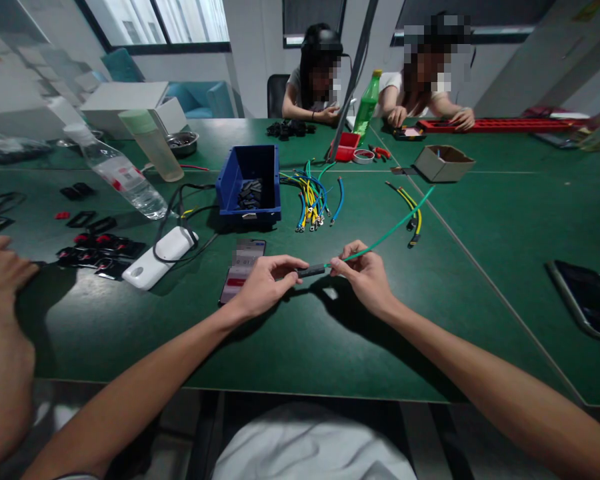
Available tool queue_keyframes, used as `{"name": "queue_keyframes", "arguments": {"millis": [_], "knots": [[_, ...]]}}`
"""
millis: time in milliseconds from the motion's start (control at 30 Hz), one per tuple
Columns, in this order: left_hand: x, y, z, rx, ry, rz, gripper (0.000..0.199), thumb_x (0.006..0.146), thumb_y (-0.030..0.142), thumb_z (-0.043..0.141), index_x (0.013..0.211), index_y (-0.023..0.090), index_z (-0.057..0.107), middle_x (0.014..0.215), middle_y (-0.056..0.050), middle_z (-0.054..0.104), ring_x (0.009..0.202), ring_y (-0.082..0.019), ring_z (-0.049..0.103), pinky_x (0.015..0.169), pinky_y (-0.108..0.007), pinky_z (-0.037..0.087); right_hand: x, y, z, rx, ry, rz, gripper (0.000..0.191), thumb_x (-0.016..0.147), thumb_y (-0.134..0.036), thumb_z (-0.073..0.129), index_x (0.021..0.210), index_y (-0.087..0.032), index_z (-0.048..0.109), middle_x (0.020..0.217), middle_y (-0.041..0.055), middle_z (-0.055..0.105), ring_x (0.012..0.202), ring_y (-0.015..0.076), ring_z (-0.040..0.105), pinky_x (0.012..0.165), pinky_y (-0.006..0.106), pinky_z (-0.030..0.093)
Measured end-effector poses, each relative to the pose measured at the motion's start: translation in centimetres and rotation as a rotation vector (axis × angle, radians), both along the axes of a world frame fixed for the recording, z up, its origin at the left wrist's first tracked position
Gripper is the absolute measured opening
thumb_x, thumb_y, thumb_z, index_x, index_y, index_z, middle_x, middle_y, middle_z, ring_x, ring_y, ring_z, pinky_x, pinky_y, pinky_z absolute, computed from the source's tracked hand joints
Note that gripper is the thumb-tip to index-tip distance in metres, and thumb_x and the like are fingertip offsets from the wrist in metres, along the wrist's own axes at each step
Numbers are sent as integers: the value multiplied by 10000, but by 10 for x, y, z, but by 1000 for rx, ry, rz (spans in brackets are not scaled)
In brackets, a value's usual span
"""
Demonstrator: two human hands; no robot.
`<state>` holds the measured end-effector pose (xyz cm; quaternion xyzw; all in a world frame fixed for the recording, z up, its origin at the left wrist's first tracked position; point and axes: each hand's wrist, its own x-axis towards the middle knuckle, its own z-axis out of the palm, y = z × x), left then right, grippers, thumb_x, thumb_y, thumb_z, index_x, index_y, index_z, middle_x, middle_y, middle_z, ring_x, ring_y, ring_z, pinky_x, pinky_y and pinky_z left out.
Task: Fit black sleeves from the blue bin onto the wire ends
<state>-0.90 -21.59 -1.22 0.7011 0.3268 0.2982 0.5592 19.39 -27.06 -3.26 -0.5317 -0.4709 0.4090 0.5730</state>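
Observation:
Between finger and thumb, my left hand [266,285] pinches a short black sleeve [312,271], held just above the green table. My right hand [364,275] grips a green wire [397,227] close to the sleeve; its near end meets the sleeve, though how far inside it reaches is hidden. The wire's far end points up and right. Ahead lies a bundle of yellow, blue and green wires [311,198] with metal lugs. Several similar black pieces [251,194] lie in a blue bin [223,189]. Yellow and black wires [414,212] rest to the right.
A phone [243,267] lies beside my left hand, near a white power bank [157,259] with a black cable. Bottles [125,175] stand left; a cardboard box [443,167] sits right. Another person's arm [3,320] is at far left. Two people sit opposite.

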Motion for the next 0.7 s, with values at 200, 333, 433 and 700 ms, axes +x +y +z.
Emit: {"name": "queue_keyframes", "arguments": {"millis": [200,333,433,700], "knots": [[0,0,0,-39,3,0,217,766,174,616,957,112,695,842,-80,722,714,-160,684,598,-237,526,0,-1,0,7,-1,0,327,740,-388,720,801,-223,445,634,-32,606,587,150,626,562,267,440],[0,0,0,-38,-8,-7,221,770,180,617,966,112,692,880,-87,723,748,-171,695,653,-265,548,-1,-1,1,6,-4,2,322,742,-388,719,800,-223,448,626,-30,611,583,151,626,559,267,443],[0,1,-1,-46,-32,-20,226,775,186,615,976,115,690,935,-94,723,793,-182,702,718,-298,563,-1,-2,2,-1,1,0,336,729,-403,724,791,-225,446,620,-31,612,582,160,635,558,273,454],[1,1,-1,-100,-33,-13,252,768,195,617,993,106,689,883,-94,728,808,-209,705,683,-293,554,-2,-2,2,-17,26,-4,345,714,-399,736,796,-222,451,637,-27,618,614,175,665,574,278,478]]}}
